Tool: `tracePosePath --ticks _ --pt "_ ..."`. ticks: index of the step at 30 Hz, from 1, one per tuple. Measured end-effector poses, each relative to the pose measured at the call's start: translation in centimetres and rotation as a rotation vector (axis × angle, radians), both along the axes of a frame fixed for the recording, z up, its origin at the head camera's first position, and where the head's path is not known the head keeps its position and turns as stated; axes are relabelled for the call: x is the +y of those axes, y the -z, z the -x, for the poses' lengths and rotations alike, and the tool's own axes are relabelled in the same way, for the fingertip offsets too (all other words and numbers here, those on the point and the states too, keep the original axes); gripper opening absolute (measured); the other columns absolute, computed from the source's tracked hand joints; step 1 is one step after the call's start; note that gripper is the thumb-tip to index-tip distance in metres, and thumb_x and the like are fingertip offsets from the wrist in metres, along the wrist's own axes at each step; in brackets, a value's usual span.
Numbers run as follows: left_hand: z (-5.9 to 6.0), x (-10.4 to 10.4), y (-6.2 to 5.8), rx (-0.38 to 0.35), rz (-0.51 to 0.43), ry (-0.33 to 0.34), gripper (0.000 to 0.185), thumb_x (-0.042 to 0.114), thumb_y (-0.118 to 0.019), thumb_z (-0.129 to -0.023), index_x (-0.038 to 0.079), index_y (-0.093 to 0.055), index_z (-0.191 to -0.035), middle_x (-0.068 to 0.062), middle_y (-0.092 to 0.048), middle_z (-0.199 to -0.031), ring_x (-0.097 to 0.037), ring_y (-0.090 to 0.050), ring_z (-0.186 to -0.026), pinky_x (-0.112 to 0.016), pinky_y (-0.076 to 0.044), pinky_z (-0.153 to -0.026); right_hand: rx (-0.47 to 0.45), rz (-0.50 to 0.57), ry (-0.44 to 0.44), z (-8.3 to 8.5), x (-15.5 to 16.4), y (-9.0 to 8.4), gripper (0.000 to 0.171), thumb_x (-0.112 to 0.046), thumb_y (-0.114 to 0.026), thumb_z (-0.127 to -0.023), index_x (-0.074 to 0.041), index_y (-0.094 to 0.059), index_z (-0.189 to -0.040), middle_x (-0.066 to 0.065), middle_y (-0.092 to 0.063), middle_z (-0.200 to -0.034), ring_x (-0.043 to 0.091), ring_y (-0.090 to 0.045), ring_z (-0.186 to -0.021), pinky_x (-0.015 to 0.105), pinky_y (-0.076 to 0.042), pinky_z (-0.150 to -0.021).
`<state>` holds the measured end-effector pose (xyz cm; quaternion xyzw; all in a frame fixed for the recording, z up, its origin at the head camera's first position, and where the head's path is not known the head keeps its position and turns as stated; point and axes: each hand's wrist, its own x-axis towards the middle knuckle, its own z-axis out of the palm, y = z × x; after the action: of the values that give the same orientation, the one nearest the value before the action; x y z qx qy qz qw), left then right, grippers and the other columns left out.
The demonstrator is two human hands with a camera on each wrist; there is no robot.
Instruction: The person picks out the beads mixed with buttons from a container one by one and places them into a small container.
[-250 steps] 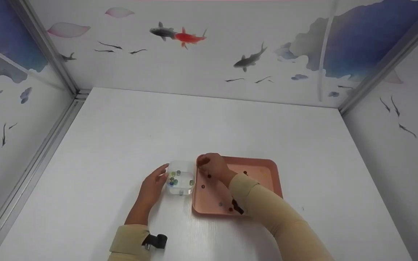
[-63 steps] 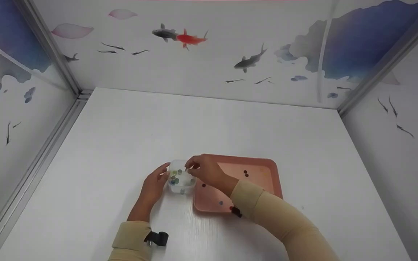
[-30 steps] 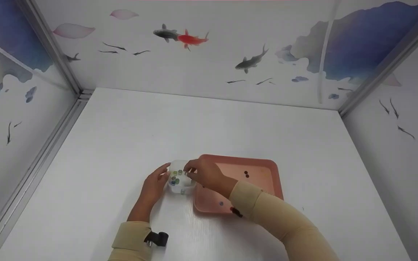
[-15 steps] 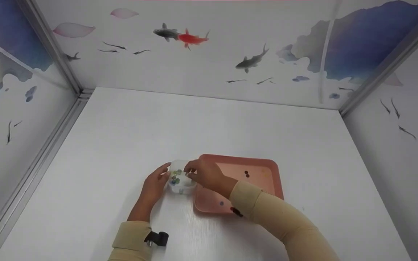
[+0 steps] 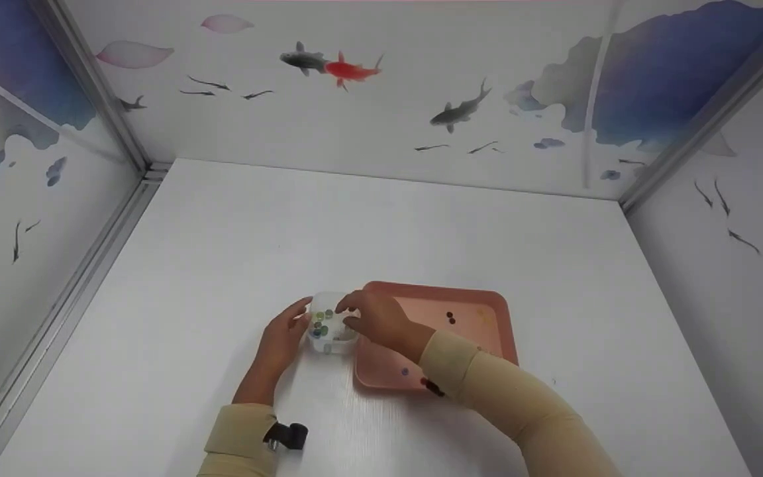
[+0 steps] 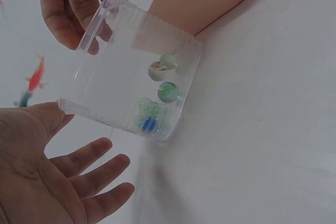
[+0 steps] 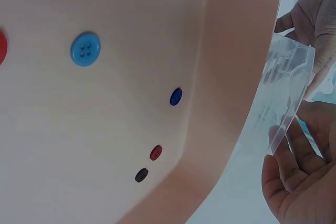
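Note:
In the head view, a clear plastic box [image 5: 322,346] stands against the left side of a pink tray [image 5: 434,289]. Several glass marbles, among them a green one [image 6: 168,92] and a blue one [image 6: 149,124], lie in the box. My left hand [image 5: 280,339] is at the box's left side; one digit touches the rim while the other fingers stretch out loosely. Over the box's right rim, my right hand [image 5: 381,319] reaches in with thumb and finger apart. Nothing shows between its fingertips [image 7: 270,169] in the right wrist view.
Buttons lie in the tray: a light blue one [image 7: 85,49], a dark blue one [image 7: 176,96], a red one [image 7: 156,152] and a dark one [image 7: 142,175]. White table [image 5: 275,225] surrounds box and tray. Printed walls [image 5: 381,119] enclose the back and sides.
My right hand has moved left from the tray's upper left corner to the box. Its thumb and finger have parted, and a small item seen there earlier is gone. My left hand stays put.

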<state>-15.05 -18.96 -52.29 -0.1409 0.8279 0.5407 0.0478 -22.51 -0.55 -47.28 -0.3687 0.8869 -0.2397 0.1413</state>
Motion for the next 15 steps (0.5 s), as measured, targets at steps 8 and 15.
tracePosePath --ticks 8,15 --pt "0.05 0.05 -0.13 0.006 -0.005 -0.001 0.043 0.020 -0.048 -0.103 0.013 -0.044 -0.145 -0.022 -0.045 -0.144 -0.038 -0.046 -0.131 -0.051 -0.039 -0.106 0.033 0.004 -0.005 0.06 0.15 0.01 0.028 -0.011 -0.067 -0.091 -0.014 -0.068 -0.119 -0.001 -0.066 -0.123 0.015 -0.057 -0.121 0.035 -0.046 -0.102" --pt "0.20 0.03 -0.31 0.005 0.019 0.000 0.043 0.022 -0.048 -0.103 0.013 -0.046 -0.144 -0.022 -0.045 -0.143 -0.038 -0.048 -0.129 -0.051 -0.040 -0.106 0.029 0.013 0.014 0.08 0.37 -0.13 0.032 -0.012 -0.067 -0.092 -0.016 -0.066 -0.123 -0.002 -0.063 -0.128 0.015 -0.055 -0.124 0.035 -0.045 -0.104"
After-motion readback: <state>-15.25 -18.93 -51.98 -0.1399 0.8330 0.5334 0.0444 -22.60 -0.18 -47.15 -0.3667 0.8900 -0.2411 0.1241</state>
